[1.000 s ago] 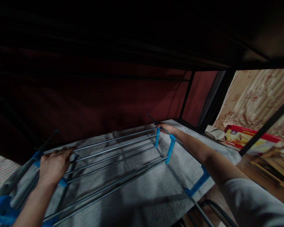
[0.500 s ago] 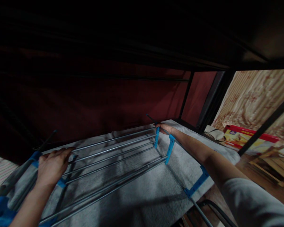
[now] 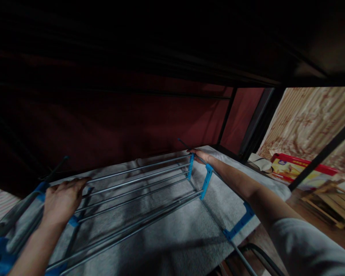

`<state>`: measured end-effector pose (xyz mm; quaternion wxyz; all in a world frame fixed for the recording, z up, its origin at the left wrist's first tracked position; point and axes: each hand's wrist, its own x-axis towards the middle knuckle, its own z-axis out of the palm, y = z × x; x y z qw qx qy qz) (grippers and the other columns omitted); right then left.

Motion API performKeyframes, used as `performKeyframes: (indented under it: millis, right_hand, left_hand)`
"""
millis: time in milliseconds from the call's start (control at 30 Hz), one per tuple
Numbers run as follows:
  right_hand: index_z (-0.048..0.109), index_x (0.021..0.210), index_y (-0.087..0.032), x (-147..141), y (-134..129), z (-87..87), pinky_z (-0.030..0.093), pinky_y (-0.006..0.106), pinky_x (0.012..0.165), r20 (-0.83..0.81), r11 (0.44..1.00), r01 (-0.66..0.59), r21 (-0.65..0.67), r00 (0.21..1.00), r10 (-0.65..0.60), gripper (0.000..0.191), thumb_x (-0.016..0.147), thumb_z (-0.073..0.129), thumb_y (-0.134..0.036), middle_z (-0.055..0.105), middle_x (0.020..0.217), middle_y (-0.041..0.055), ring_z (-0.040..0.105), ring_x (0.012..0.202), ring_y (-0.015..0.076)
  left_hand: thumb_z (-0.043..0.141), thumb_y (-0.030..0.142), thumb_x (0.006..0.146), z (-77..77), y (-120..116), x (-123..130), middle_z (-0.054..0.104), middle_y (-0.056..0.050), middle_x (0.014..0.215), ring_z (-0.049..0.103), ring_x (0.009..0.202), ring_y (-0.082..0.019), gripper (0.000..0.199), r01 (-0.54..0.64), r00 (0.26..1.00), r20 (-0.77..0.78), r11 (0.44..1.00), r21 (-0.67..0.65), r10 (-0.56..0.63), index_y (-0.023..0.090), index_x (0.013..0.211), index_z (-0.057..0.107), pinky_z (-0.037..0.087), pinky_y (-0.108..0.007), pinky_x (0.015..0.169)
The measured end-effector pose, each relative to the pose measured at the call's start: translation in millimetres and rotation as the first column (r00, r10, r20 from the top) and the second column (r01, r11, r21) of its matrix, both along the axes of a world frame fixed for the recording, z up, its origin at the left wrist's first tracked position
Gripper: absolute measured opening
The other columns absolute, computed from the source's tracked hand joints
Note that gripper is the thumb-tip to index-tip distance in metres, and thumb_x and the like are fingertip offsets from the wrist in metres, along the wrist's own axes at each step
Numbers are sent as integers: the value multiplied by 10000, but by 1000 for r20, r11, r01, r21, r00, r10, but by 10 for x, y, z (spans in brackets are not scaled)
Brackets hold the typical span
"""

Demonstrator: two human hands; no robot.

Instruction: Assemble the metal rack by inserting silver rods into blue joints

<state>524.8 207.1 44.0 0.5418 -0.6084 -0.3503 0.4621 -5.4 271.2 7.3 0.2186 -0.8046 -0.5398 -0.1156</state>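
Note:
A tube rack (image 3: 143,178) of grey metal bars with blue plastic connectors lies across a pale grey blanket (image 3: 172,230). My left hand (image 3: 63,195) is closed over the rack's left end, at the top bar beside a blue connector (image 3: 41,190). Its fingertips are partly hidden behind the bar. At the far right corner, my right hand (image 3: 200,155) grips the rack's end by another blue connector (image 3: 191,166). That arm reaches over the right side of the rack, above the lower connector (image 3: 240,222).
Dark panels and a black metal frame (image 3: 228,115) surround the blanket, with a low dark surface overhead. A dark red wall (image 3: 149,122) stands behind. To the right are a red and yellow box (image 3: 301,170), a wooden slatted piece (image 3: 330,201) and a patterned curtain (image 3: 316,122).
My left hand and the rack's left end have shifted very slightly left in view. The right hand stays at the same corner.

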Motion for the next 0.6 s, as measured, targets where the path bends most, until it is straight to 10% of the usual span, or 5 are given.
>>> performKeyframes:
  millis: [600]
  right_hand:
    - [661,908,-210,-45,-48,60,506,262,629,19,999,-20,28,1000,19,83,834,628,-192,625,631,15,609,665,184]
  left_hand:
    - [194,191,968,33,25,1,681,-118,1262,598,1116,-312,545,-35,998,-51,998,-61,32,191,1338,594,376,-415,863]
